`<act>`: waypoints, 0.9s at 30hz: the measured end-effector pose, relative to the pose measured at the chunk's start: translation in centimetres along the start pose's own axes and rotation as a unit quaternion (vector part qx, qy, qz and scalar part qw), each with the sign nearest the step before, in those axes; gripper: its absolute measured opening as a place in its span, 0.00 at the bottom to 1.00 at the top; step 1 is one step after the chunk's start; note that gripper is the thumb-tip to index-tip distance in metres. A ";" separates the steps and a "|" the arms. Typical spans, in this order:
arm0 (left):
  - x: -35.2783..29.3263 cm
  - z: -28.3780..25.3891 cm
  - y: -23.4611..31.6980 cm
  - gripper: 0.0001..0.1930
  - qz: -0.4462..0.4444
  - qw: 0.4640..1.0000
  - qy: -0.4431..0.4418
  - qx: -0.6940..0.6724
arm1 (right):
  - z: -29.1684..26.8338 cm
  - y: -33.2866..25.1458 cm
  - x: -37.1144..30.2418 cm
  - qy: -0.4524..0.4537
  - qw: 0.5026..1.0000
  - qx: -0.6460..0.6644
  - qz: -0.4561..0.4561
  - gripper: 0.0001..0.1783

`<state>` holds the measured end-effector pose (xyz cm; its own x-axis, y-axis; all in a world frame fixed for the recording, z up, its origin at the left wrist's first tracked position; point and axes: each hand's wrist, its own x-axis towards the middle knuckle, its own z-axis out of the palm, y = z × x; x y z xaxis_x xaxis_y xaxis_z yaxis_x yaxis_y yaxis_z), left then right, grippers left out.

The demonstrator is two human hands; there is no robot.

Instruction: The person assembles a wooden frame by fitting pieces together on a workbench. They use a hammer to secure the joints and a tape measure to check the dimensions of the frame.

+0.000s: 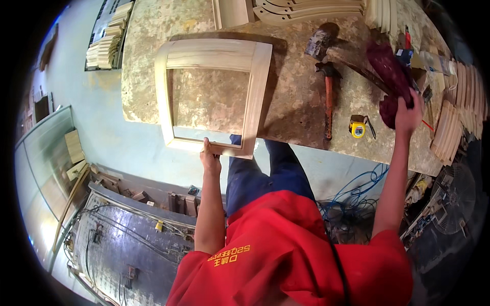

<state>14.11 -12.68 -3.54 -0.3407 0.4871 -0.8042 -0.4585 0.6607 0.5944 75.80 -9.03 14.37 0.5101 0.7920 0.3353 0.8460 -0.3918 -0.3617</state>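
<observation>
My left hand (210, 157) grips the near rail of a pale wooden frame (217, 55), thumb on top and the other fingers hidden beneath. The frame is tilted, its near edge jutting past the table edge. At the right, my right hand (408, 113) is closed on a dark maroon cloth (388, 66), which hangs bunched and slightly blurred over the table. Under the cloth, the wooden handle of a mallet (319, 45) is partly covered. A claw hammer (328, 102) with an orange-red handle lies left of the cloth, and a yellow tape measure (358, 128) sits nearer me.
The worn worktable (298, 120) carries curved wooden pieces (306, 11) at its far side and stacked slats (449, 132) at right. Blue hoses (352, 191) lie tangled below, near a fan (454, 199). A machine bed (127, 250) stands at lower left.
</observation>
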 end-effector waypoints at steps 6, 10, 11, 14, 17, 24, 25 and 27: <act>-3.5 0.2 1.3 0.25 0.122 0.963 0.131 0.201 | -3.8 -5.0 -8.8 0.065 0.972 0.121 0.191 0.20; -10.9 6.7 3.3 0.21 0.281 0.902 -0.074 0.319 | -5.8 -10.8 -15.1 0.009 0.900 0.306 0.310 0.19; -13.6 9.3 3.8 0.23 0.265 0.889 -0.197 0.319 | -6.2 -13.3 -16.5 -0.044 0.879 0.357 0.313 0.17; -20.1 14.4 4.6 0.27 0.033 0.908 -0.395 0.137 | -4.4 -23.2 -19.9 -0.179 0.877 0.432 0.109 0.19; -19.5 13.8 3.5 0.20 0.003 0.877 -0.436 0.202 | -4.6 -24.8 -22.8 -0.208 0.886 0.411 0.047 0.22; -15.9 9.4 3.8 0.16 0.030 0.885 -0.389 0.254 | -8.6 -11.6 -27.2 -0.195 0.935 0.279 0.096 0.08; -15.9 9.3 3.7 0.16 0.049 0.891 -0.380 0.245 | -9.5 -8.5 -26.0 -0.206 0.909 0.305 0.192 0.07; -19.6 10.9 5.1 0.16 0.072 0.891 -0.371 0.251 | -7.2 1.1 -24.3 -0.177 0.933 0.201 0.240 0.05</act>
<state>27.34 -12.63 15.26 0.3552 0.7084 -0.6099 0.0356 0.6418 0.7661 65.41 -32.09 12.07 0.6720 0.7036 -0.2311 0.3709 -0.5898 -0.7173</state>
